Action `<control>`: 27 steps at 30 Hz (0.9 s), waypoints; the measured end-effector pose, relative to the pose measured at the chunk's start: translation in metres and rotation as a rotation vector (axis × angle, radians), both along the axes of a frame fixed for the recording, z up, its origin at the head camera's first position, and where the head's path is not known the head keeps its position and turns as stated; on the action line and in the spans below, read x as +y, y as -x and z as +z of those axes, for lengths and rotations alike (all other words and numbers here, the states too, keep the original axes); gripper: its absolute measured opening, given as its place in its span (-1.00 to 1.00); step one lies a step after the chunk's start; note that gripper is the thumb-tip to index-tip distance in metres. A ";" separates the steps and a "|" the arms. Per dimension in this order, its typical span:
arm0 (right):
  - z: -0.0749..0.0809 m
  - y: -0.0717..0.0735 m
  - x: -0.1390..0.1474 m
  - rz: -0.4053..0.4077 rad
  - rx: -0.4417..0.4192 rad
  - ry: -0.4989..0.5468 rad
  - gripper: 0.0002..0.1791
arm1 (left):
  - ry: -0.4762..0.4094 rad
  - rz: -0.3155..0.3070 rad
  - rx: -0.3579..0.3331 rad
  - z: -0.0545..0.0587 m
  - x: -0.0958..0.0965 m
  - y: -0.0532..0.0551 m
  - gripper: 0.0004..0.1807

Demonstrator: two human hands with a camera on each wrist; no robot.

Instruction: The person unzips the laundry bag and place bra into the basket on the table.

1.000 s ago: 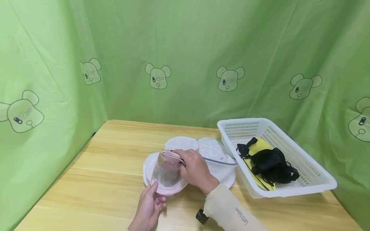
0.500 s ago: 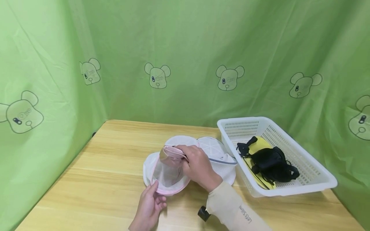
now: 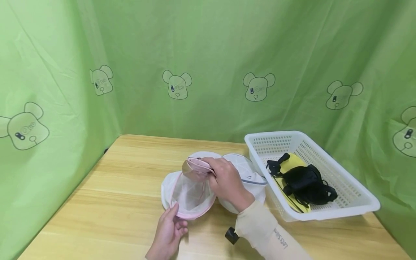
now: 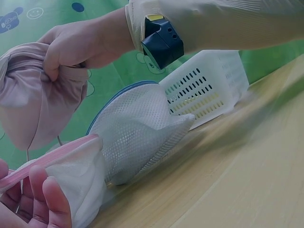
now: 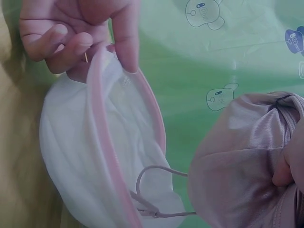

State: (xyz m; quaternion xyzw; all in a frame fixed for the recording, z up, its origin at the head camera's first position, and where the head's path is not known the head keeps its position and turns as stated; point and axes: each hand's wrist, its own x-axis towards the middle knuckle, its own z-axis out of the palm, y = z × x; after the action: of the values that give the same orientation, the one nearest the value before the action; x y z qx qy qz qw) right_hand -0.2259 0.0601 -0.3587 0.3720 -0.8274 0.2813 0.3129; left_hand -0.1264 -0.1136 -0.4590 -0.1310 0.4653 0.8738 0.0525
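A white mesh laundry bag (image 3: 191,198) with pink trim lies at the middle of the table, its mouth gaping toward me. My left hand (image 3: 169,231) pinches the near rim between thumb and fingers. Above the mouth, my right hand (image 3: 225,180) grips a folded, satiny pink bra (image 3: 196,169). In the right wrist view, the thin bra straps (image 5: 161,167) trail down into the bag's mouth. The left wrist view shows the bra (image 4: 35,104) bunched in the right fist, its cups hanging over the pink rim (image 4: 57,153).
Behind the right hand lie another mesh bag (image 3: 238,164) with a grey-blue edge and a round white one (image 3: 204,154). At right, a white plastic basket (image 3: 339,169) holds a black strappy garment (image 3: 308,184) and something yellow (image 3: 294,162). Green curtains (image 3: 214,119) surround the table.
My right hand has lifted the bra up and a little to the right, away from the bag's mouth. The left hand has stayed on the rim.
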 end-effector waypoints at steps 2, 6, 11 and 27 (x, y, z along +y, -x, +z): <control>0.001 0.000 0.001 -0.007 -0.007 -0.001 -0.53 | 0.001 0.000 0.001 0.000 0.000 0.000 -0.59; 0.003 0.002 0.004 -0.021 -0.006 0.000 -0.52 | 0.003 0.001 -0.002 0.000 0.000 0.000 -0.59; 0.005 0.005 0.008 -0.028 0.021 0.008 -0.53 | 0.007 0.002 -0.007 0.000 0.000 -0.001 -0.58; 0.013 0.010 0.023 -0.073 0.041 0.029 -0.55 | 0.007 0.005 -0.008 0.002 0.000 0.000 -0.58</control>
State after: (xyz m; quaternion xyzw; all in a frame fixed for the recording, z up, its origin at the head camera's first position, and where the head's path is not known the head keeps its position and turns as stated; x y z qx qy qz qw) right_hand -0.2357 0.0827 -0.3460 0.3425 -0.8297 0.2742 0.3451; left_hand -0.1263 -0.1133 -0.4575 -0.1358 0.4678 0.8718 0.0517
